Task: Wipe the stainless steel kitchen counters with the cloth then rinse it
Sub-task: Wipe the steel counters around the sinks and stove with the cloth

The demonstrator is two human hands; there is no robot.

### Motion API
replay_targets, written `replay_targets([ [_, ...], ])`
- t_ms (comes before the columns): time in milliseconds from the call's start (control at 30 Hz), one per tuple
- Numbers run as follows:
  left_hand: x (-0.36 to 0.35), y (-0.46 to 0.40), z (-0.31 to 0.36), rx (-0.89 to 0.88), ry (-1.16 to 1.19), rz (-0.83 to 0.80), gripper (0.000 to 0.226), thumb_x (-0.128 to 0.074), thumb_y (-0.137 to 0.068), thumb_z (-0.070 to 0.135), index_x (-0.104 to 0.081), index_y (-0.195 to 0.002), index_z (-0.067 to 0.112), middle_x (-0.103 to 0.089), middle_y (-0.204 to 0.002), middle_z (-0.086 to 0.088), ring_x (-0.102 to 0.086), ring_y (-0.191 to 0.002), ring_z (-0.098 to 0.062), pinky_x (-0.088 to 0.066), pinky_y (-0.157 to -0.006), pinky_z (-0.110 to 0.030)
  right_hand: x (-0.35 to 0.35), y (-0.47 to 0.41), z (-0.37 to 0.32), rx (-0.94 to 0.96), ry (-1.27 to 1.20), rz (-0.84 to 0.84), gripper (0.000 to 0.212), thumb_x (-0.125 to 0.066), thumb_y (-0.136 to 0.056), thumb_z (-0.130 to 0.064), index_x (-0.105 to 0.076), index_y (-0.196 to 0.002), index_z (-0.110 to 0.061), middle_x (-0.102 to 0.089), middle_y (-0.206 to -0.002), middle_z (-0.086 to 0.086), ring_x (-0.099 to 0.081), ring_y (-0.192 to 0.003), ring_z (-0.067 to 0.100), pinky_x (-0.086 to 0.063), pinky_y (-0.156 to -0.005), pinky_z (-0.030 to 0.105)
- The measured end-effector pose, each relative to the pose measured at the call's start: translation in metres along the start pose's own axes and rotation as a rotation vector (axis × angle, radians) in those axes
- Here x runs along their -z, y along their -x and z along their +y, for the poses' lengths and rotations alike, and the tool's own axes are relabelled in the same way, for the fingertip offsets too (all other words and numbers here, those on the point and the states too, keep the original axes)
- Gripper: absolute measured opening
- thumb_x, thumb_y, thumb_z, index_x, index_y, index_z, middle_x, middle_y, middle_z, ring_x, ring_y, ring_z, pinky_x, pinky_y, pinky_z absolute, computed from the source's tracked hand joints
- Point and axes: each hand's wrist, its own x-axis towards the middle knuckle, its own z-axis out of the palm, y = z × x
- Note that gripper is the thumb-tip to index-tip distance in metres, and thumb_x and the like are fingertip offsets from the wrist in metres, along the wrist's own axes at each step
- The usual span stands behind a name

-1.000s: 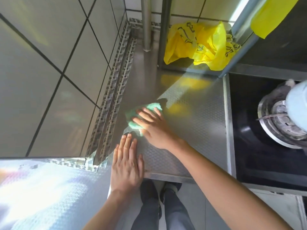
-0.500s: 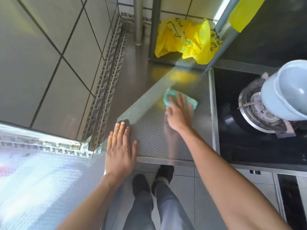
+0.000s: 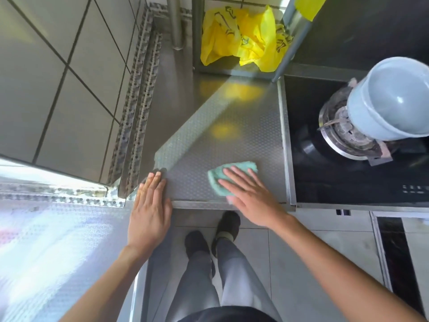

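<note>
Cloth pressed flat on counter by right hand.
Right hand (image 3: 249,194) fingers spread straight over green cloth (image 3: 220,180), near steel counter (image 3: 220,126) front edge; left hand (image 3: 149,206) laid flat alongside; yellow bag (image 3: 241,36) print unreadable.

head view, steeply downward, close over counter (image 3: 232,140)

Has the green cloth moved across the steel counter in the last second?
Yes. The green cloth under the right hand went from the tiled wall's side towards the black hob, ending near the counter's front edge.
</note>
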Motion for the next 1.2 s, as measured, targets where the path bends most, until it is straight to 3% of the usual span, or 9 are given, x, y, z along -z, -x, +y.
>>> replay_targets([
  [133, -0.003, 0.0, -0.002, -0.014, -0.002, 0.015, 0.05, -0.04, -0.105, 0.023, -0.045, -0.151, 0.005, -0.035, -0.168, -0.009, -0.019, -0.162, -0.022, -0.018, -0.132, -0.045, 0.017, 0.022, 0.057, -0.291, -0.046, 0.067, 0.052, -0.034, -0.108, -0.033, -0.031, -0.159, -0.023, -0.016, -0.171, 0.001, -0.007, -0.159, 0.02, -0.015, -0.125, 0.058],
  [300, -0.003, 0.0, -0.002, -0.006, -0.008, 0.026, 0.048, -0.044, -0.104, 0.022, -0.046, -0.149, 0.005, -0.037, -0.167, -0.009, -0.022, -0.161, -0.022, -0.022, -0.131, -0.047, 0.011, -0.049, 0.005, -0.645, -0.108, 0.191, 0.055, -0.039, -0.106, -0.033, -0.028, -0.16, -0.027, -0.009, -0.172, 0.001, -0.001, -0.159, 0.022, 0.002, -0.127, 0.053],
  [433, -0.001, -0.001, 0.0, -0.01, -0.007, 0.026, 0.048, -0.043, -0.105, 0.022, -0.047, -0.149, 0.005, -0.039, -0.166, -0.01, -0.025, -0.161, -0.024, -0.024, -0.13, -0.048, 0.004, -0.101, -0.08, -0.353, -0.126, 0.22, 0.054, -0.048, -0.102, -0.03, -0.039, -0.155, -0.027, -0.021, -0.17, 0.003, -0.008, -0.159, 0.024, -0.003, -0.127, 0.056],
  [533, 0.002, -0.001, 0.003, 0.01, 0.003, 0.013, 0.048, -0.042, -0.107, 0.024, -0.046, -0.151, 0.005, -0.045, -0.162, -0.011, -0.028, -0.159, -0.025, -0.025, -0.13, -0.047, -0.008, -0.104, -0.127, -0.139, -0.129, 0.161, 0.051, -0.044, -0.103, -0.027, -0.04, -0.154, -0.026, -0.023, -0.169, 0.002, -0.008, -0.159, 0.022, -0.004, -0.126, 0.054],
  [700, 0.01, -0.004, 0.007, 0.022, 0.025, -0.031, 0.051, -0.046, -0.104, 0.019, -0.045, -0.153, 0.003, -0.042, -0.164, -0.012, -0.028, -0.159, -0.027, -0.026, -0.129, -0.05, -0.009, -0.062, -0.086, 0.044, -0.053, 0.071, 0.054, -0.036, -0.106, -0.03, -0.031, -0.159, -0.026, -0.017, -0.171, -0.003, -0.004, -0.159, 0.017, -0.001, -0.129, 0.048],
  [833, 0.015, -0.017, 0.011, 0.014, 0.062, -0.066, 0.043, -0.047, -0.103, 0.016, -0.053, -0.143, 0.002, -0.042, -0.163, -0.013, -0.03, -0.158, -0.031, -0.027, -0.127, -0.053, -0.002, -0.022, -0.021, -0.05, -0.022, 0.043, 0.055, -0.029, -0.109, -0.035, -0.018, -0.162, -0.029, -0.002, -0.172, -0.006, 0.008, -0.158, 0.014, -0.002, -0.129, 0.049],
  [933, 0.016, -0.041, 0.015, 0.008, 0.088, -0.088, 0.044, -0.043, -0.104, 0.019, -0.052, -0.144, 0.002, -0.042, -0.163, -0.012, -0.03, -0.158, -0.029, -0.026, -0.128, -0.052, 0.006, -0.001, 0.024, -0.16, -0.041, 0.049, 0.055, -0.022, -0.108, -0.039, -0.019, -0.162, -0.028, -0.003, -0.172, -0.006, 0.008, -0.158, 0.013, -0.007, -0.129, 0.051],
  [1100, 0.011, -0.091, 0.02, 0.051, 0.05, -0.138, 0.055, -0.042, -0.104, 0.031, -0.046, -0.15, 0.002, -0.034, -0.167, -0.016, -0.026, -0.159, -0.033, -0.022, -0.129, -0.052, 0.02, -0.018, 0.073, -0.373, -0.148, 0.097, 0.054, -0.04, -0.108, -0.028, -0.026, -0.161, -0.023, -0.007, -0.171, -0.002, 0.002, -0.159, 0.017, -0.007, -0.128, 0.053],
  [1200, 0.001, -0.107, 0.034, 0.183, 0.031, -0.141, 0.065, -0.039, -0.103, 0.041, -0.041, -0.155, 0.002, -0.029, -0.171, -0.013, -0.02, -0.161, -0.031, -0.013, -0.132, -0.049, 0.027, -0.053, 0.089, -0.489, -0.206, 0.12, 0.055, -0.038, -0.109, -0.027, -0.022, -0.162, -0.021, -0.002, -0.172, 0.003, 0.004, -0.159, 0.022, 0.001, -0.128, 0.049],
])
